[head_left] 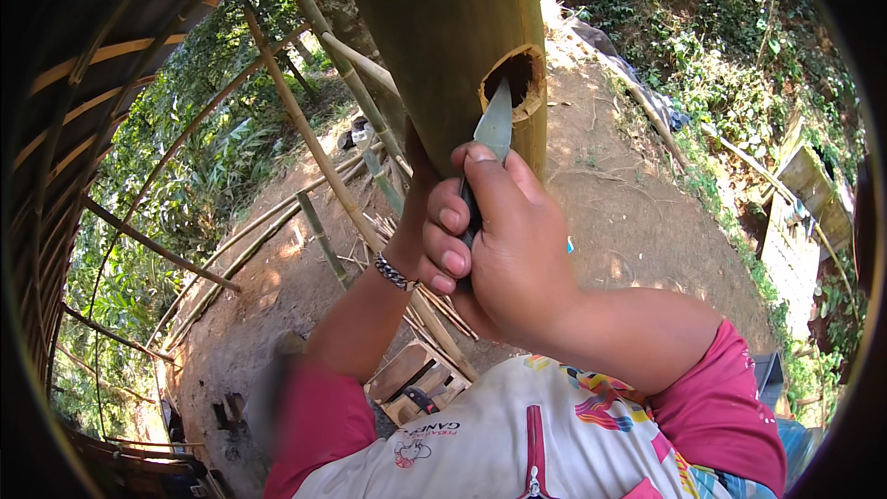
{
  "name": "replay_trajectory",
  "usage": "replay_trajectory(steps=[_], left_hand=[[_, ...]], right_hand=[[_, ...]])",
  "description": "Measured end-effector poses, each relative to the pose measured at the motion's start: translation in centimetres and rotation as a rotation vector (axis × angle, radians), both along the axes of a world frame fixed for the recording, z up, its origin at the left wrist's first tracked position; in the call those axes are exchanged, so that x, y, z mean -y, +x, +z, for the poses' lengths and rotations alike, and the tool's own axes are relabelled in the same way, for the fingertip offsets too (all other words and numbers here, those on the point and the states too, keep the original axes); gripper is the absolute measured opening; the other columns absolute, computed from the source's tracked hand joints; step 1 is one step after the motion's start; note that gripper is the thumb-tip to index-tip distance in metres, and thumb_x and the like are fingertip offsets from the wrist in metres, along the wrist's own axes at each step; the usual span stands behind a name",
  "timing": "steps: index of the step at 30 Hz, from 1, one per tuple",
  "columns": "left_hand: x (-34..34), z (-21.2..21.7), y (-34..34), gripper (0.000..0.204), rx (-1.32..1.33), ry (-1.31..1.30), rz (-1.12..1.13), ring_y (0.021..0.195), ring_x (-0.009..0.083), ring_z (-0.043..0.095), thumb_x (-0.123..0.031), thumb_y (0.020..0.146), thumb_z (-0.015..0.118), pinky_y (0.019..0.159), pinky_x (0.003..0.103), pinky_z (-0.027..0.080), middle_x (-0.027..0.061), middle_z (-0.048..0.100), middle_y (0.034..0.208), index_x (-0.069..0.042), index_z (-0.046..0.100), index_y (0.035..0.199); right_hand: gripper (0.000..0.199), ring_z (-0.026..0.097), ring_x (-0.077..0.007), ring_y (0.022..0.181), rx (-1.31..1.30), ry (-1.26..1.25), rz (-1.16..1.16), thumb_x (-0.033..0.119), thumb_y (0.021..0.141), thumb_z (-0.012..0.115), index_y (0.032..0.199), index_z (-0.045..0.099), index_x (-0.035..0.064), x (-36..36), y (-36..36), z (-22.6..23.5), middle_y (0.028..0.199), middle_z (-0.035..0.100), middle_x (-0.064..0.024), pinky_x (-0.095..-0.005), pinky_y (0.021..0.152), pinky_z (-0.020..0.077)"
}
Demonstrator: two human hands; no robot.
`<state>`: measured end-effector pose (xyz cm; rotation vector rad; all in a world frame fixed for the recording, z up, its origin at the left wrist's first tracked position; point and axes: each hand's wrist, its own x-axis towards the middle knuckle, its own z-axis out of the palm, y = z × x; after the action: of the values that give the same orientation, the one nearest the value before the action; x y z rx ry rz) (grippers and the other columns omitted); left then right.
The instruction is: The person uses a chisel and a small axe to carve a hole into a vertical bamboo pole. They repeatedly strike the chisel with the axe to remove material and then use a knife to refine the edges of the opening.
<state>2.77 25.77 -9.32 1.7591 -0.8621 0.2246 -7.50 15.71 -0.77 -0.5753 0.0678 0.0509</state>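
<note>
A thick green bamboo stalk [434, 37] comes down from the top of the view, with a rough-edged round hole [527, 83] cut into its right side. My right hand [504, 222] is closed round the dark handle of a knife [497, 120], the thumb lying along the base of the blade. The pointed blade aims upward, its tip at the hole's left rim; how deep it reaches I cannot tell. My left hand [420, 152] goes up behind the lower part of the stalk, which hides its fingers. A braided bracelet [394, 272] circles the left wrist.
Bamboo poles [305, 120] lean and cross to the left, near a curved slatted roof [102, 46]. Thin sticks and a wooden crate [420, 379] are on the dirt ground [637, 194] below. Green plants [702, 28] cover the slope at right, above weathered boards [813, 189].
</note>
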Motion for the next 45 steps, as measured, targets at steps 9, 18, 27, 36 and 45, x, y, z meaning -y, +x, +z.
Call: replay_trajectory(steps=[9, 18, 27, 36, 45], left_hand=[[0.4, -0.6, 0.8, 0.118, 0.018, -0.016, -0.026, 0.131, 0.0297, 0.049, -0.026, 0.072, 0.089, 0.108, 0.04, 0.043, 0.0186, 0.039, 0.143, -0.003, 0.006, 0.153], [-0.9, -0.5, -0.5, 0.12, 0.023, 0.001, -0.059, 0.131, 0.0299, 0.049, -0.025, 0.071, 0.089, 0.108, 0.04, 0.043, 0.019, 0.038, 0.144, -0.004, 0.004, 0.153], [-0.8, -0.9, -0.1, 0.122, 0.042, -0.013, -0.063, 0.132, 0.0301, 0.048, -0.024, 0.07, 0.09, 0.108, 0.04, 0.043, 0.0194, 0.038, 0.145, -0.004, 0.003, 0.153], [0.0, -0.7, 0.6, 0.124, 0.075, -0.026, -0.061, 0.133, 0.0303, 0.048, -0.023, 0.069, 0.09, 0.109, 0.04, 0.043, 0.0198, 0.037, 0.146, -0.004, 0.002, 0.154], [-0.4, -0.3, 0.4, 0.126, 0.043, -0.009, -0.085, 0.133, 0.0305, 0.047, -0.023, 0.068, 0.091, 0.109, 0.04, 0.042, 0.0202, 0.037, 0.147, -0.004, 0.0, 0.154]], right_hand=[[0.018, 0.041, -0.0112, 0.047, 0.092, -0.073, 0.043, 0.029, 0.105, 0.046, 0.111, 0.042, 0.0131, -0.9, -1.3, -2.3, 0.072, 0.045, -0.0021, -0.03, 0.043, 0.0367], [0.014, 0.04, -0.0109, 0.048, 0.077, 0.167, -0.074, 0.027, 0.105, 0.046, 0.109, 0.043, 0.0144, -3.0, -0.5, -0.7, 0.072, 0.044, -0.0007, -0.0303, 0.044, 0.0364], [0.013, 0.04, -0.0103, 0.05, 0.131, 0.31, -0.127, 0.027, 0.105, 0.044, 0.109, 0.044, 0.0151, -4.1, -0.1, -0.6, 0.073, 0.043, 0.0003, -0.0298, 0.046, 0.0361], [0.015, 0.04, -0.0076, 0.051, 0.226, 0.459, -0.155, 0.029, 0.107, 0.045, 0.107, 0.048, 0.015, -4.2, 1.4, 1.0, 0.073, 0.044, 0.0018, -0.0257, 0.045, 0.0358], [0.018, 0.043, -0.0124, 0.051, 0.132, 0.141, -0.099, 0.029, 0.107, 0.043, 0.113, 0.043, 0.0122, -2.1, -0.4, -2.2, 0.074, 0.046, -0.0027, -0.0304, 0.047, 0.0389]])
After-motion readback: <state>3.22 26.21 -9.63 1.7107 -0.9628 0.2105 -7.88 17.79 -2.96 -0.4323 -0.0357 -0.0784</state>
